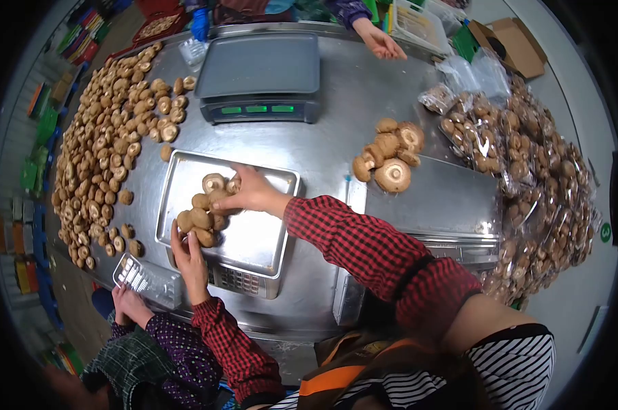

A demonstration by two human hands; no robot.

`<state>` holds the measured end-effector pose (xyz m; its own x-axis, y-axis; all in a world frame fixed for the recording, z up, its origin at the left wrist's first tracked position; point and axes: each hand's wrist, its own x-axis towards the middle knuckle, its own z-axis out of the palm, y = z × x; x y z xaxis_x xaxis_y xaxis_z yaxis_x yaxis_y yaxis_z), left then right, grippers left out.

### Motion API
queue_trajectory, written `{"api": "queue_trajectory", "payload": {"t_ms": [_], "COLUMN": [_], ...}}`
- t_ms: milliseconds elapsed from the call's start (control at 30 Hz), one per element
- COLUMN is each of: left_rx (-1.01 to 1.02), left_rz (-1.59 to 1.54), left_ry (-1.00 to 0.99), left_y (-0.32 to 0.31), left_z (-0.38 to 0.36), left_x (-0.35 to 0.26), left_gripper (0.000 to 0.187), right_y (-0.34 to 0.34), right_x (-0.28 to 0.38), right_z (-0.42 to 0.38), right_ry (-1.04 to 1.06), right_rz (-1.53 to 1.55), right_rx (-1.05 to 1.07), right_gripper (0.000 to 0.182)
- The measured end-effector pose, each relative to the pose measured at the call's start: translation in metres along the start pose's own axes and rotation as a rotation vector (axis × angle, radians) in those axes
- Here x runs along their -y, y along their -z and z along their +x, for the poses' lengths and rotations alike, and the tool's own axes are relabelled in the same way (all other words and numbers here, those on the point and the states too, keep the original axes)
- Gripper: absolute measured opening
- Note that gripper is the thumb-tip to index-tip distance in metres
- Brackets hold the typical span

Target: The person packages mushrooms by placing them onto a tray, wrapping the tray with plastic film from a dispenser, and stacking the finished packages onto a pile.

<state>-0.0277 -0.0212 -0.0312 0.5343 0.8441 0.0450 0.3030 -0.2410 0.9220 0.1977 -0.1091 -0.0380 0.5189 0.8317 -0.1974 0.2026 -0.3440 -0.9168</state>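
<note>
The silver tray [261,239] has a small heap of mushrooms [201,219] in it. They are round and light brown, and one shows its pale underside. My right hand [244,191] is half open, touching the heap's top. My left hand [190,263] is open, fingers against its bottom. Clear bags [483,137] on the right hold more mushrooms. Another person's hands [130,305] touch a clear box [160,283].

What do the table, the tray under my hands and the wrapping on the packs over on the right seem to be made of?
The table looks like smooth sheet metal, probably stainless steel: gray, with soft, blurry glare. The tray seems the same metal but shinier, with bright reflections and a raised rim. The wrapping looks like thin, glossy clear plastic: see-through, with sharp glints.
</note>
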Motion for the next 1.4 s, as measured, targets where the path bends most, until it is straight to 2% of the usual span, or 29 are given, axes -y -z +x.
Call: {"api": "queue_trajectory", "payload": {"t_ms": [33,67,100,133,167,200,267,367,400,433,500,533,567,600,633,667,733,767,800,900,967,1067,1167,1233,1300,1400], "left_rx": [0.010,-0.029,0.007,-0.010,-0.027,-0.040,-0.029,0.084,0.143,0.212,0.333,0.410,0.467,0.520,0.608,0.667,0.738,0.745,0.801,0.786,0.792,0.839,0.839,0.813,0.800,0.813], "left_rz": [0.026,-0.043,-0.008,-0.111,0.029,0.168,0.082,-0.058,-0.041,0.018,-0.059,-0.115,-0.103,-0.224,-0.218,-0.148,-0.271,-0.232,-0.273,-0.281,-0.255,-0.151,-0.025,-0.006,0.156,0.252], "left_ry": [-0.022,-0.040,-0.011,0.046,-0.040,-0.090,-0.028,-0.080,-0.058,-0.123,-0.169,-0.095,-0.190,-0.119,-0.111,-0.179,-0.184,-0.202,-0.120,-0.166,-0.158,-0.120,-0.137,-0.200,-0.325,-0.410], "left_y": [0.005,0.005,0.009,0.010,0.010,0.018,0.012,-0.013,-0.025,-0.040,-0.084,-0.105,-0.132,-0.163,-0.190,-0.219,-0.284,-0.314,-0.341,-0.409,-0.441,-0.465,-0.471,-0.468,-0.463,-0.454], "left_z": [-0.002,-0.008,-0.015,-0.021,-0.030,-0.033,-0.048,-0.067,-0.076,-0.080,-0.098,-0.102,-0.107,-0.127,-0.134,-0.144,-0.172,-0.186,-0.201,-0.244,-0.268,-0.296,-0.308,-0.307,-0.304,-0.297], "left_x": [0.006,0.010,-0.001,-0.011,-0.038,-0.041,-0.089,-0.135,-0.156,-0.164,-0.188,-0.185,-0.183,-0.208,-0.213,-0.219,-0.226,-0.229,-0.237,-0.254,-0.264,-0.277,-0.281,-0.283,-0.287,-0.290], "left_gripper": [0.050,0.049,0.048,0.049,0.048,0.047,0.047,0.048,0.047,0.046,0.045,0.045,0.047,0.050,0.052,0.053,0.055,0.056,0.056,0.059,0.059,0.058,0.058,0.059,0.061,0.059], "right_y": [0.001,-0.001,0.011,0.015,0.023,0.017,0.034,0.081,0.100,0.116,0.156,0.177,0.200,0.224,0.248,0.273,0.325,0.350,0.374,0.442,0.476,0.513,0.520,0.522,0.518,0.508], "right_x": [0.003,-0.004,0.012,0.017,0.029,0.026,0.035,0.042,0.041,0.033,0.018,0.006,-0.009,-0.023,-0.036,-0.046,-0.068,-0.081,-0.092,-0.127,-0.142,-0.165,-0.178,-0.173,-0.169,-0.172], "right_z": [-0.007,-0.006,-0.024,-0.036,-0.053,-0.063,-0.099,-0.163,-0.185,-0.204,-0.242,-0.261,-0.281,-0.302,-0.324,-0.346,-0.385,-0.402,-0.418,-0.449,-0.458,-0.458,-0.454,-0.454,-0.458,-0.461], "right_ry": [-0.048,-0.044,-0.110,-0.132,-0.150,-0.091,-0.025,0.097,0.072,0.085,0.043,0.005,-0.030,-0.103,-0.180,-0.227,-0.291,-0.305,-0.325,-0.372,-0.384,-0.427,-0.409,-0.373,-0.337,-0.239], "right_rz": [-0.060,0.035,0.060,0.078,0.075,0.115,0.224,0.352,0.331,0.351,0.353,0.361,0.368,0.362,0.362,0.355,0.344,0.339,0.304,0.234,0.249,0.206,0.187,-0.053,-0.126,-0.289], "right_rx": [-0.008,0.026,0.058,0.054,0.055,-0.034,-0.134,-0.282,-0.330,-0.373,-0.491,-0.529,-0.566,-0.599,-0.627,-0.635,-0.651,-0.663,-0.651,-0.589,-0.531,-0.483,-0.418,-0.395,-0.399,-0.414], "right_gripper": [0.116,0.117,0.115,0.116,0.116,0.117,0.112,0.102,0.098,0.095,0.094,0.094,0.094,0.094,0.094,0.093,0.091,0.090,0.089,0.091,0.085,0.079,0.074,0.059,0.055,0.050]}}
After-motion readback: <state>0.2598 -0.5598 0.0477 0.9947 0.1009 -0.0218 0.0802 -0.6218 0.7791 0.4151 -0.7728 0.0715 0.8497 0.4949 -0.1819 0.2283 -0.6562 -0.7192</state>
